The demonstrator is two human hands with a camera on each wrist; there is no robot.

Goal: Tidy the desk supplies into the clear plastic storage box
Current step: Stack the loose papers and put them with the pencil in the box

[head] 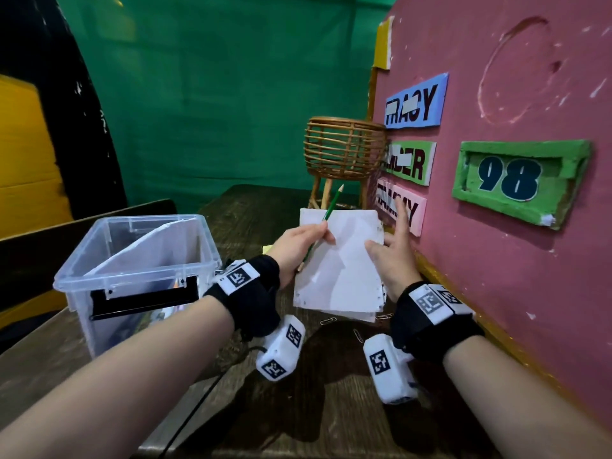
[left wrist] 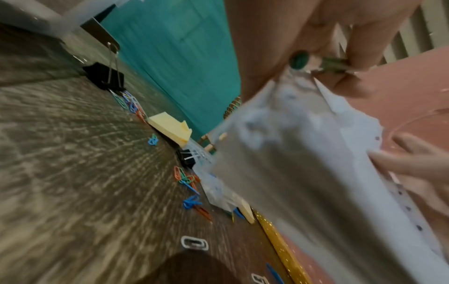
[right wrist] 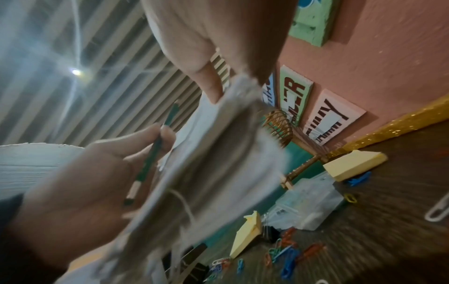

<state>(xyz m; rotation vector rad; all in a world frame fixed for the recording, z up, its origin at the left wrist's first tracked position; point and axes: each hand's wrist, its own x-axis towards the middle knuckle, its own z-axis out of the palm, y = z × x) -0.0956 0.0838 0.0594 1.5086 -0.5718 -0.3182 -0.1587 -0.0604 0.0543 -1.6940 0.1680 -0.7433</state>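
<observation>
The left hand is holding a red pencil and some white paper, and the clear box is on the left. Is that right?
Almost. The pencil is green, not red, as the head view shows. The left hand does hold it with the white paper, and the clear box is on the left.

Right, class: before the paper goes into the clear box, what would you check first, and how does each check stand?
1. Left hand grips the paper stack: ok, with the green pencil held against it.
2. Right hand steadies the stack's edge: ok, fingers straight.
3. Clear box open: ok.
4. Room inside the box: cannot tell; a sheet already leans inside.
5. Pencil secure: cannot tell.
6. Desk finished: not ok; paper clips, sticky notes and binder clips remain.
</observation>
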